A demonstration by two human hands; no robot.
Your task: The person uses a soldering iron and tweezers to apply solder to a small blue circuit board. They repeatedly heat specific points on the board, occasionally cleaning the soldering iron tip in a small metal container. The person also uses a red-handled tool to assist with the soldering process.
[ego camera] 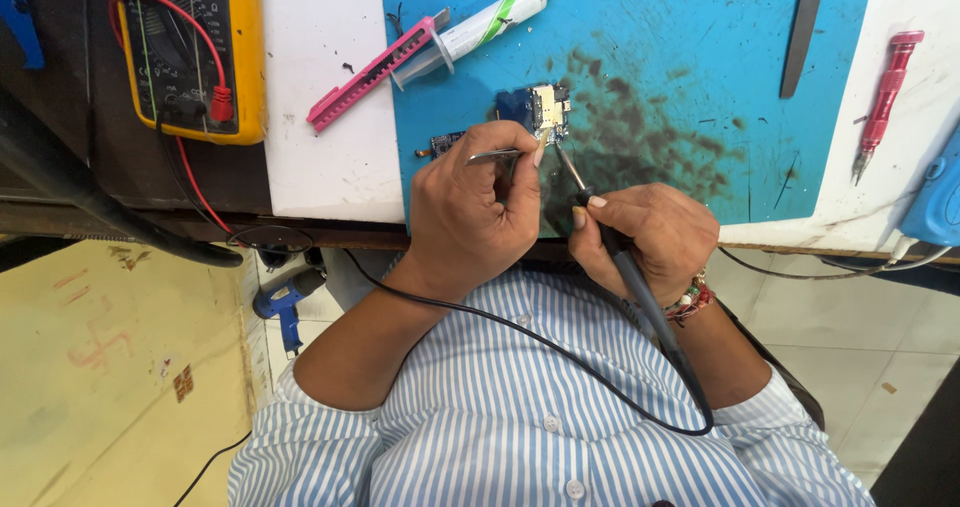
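The left hand is pinching thin tweezers, and the right hand is gripping a soldering iron. Both tips are touching a small circuit board just past the fingers, on the blue mat. It looks like soldering, needing steady hands.

One circuit board. One soldering iron. One tweezers. One multimeter. One syringe. One pink cutter. One pink screwdriver. One blue mat.

Left hand and right hand both pinch closed.
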